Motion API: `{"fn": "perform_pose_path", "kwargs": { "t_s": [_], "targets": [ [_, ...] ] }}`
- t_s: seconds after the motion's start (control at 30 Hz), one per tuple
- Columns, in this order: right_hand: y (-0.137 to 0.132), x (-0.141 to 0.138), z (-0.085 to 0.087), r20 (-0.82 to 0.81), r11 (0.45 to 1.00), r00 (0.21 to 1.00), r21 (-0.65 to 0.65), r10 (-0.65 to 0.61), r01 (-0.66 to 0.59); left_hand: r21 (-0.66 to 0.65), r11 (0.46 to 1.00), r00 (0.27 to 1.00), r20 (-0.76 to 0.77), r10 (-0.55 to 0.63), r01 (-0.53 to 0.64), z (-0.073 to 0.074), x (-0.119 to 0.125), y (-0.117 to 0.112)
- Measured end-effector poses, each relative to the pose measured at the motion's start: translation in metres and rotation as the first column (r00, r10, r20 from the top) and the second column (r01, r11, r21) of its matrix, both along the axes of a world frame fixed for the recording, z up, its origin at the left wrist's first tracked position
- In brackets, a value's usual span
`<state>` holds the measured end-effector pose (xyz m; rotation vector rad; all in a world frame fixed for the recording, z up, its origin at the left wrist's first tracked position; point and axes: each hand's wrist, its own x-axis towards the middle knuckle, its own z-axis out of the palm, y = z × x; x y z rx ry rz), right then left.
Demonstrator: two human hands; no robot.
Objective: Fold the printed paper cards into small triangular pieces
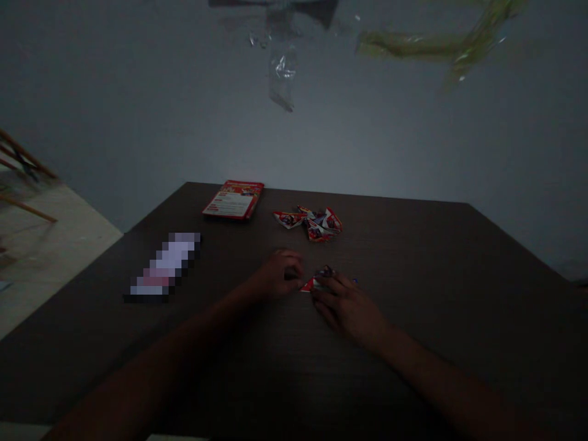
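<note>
A small folded piece of red and white printed paper (pixel 307 285) lies on the dark table. My right hand (pixel 351 309) rests over it with its fingers stretched out flat, covering most of the paper. Just left of the paper is my left hand (pixel 278 274), its fingers curved and a gap between thumb and forefinger. The left thumb tip comes close to the paper's left corner; whether it touches cannot be made out in the dim light. Beyond both hands, several similar folded paper pieces (pixel 316 225) lie in a loose, overlapping group.
A stack of red and white printed leaflets (pixel 234 200) sits at the table's far left. A phone (pixel 168 263) with a blurred screen lies left of my hands. The table (pixel 436 257) meets a pale wall (pixel 381 135) bearing strips of tape.
</note>
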<state>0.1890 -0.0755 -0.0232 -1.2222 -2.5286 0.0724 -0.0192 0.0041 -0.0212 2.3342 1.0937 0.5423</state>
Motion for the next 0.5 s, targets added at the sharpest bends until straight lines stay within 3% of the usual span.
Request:
{"fn": "perform_pose_path", "kwargs": {
  "t_s": [0.23, 0.5],
  "targets": [
    [-0.0005, 0.0012, -0.0015, 0.001, 1.000, 1.000, 0.009, -0.004, 0.004, -0.037, 0.999, 0.981, -0.191, 0.010, -0.017, 0.0073, 0.0002, -0.0038],
    [-0.0009, -0.0001, 0.0010, -0.008, 1.000, 1.000, 0.009, 0.001, -0.001, -0.051, 0.997, 0.968, -0.249, 0.040, -0.054, 0.0075, 0.0037, -0.0045]
  ]
}}
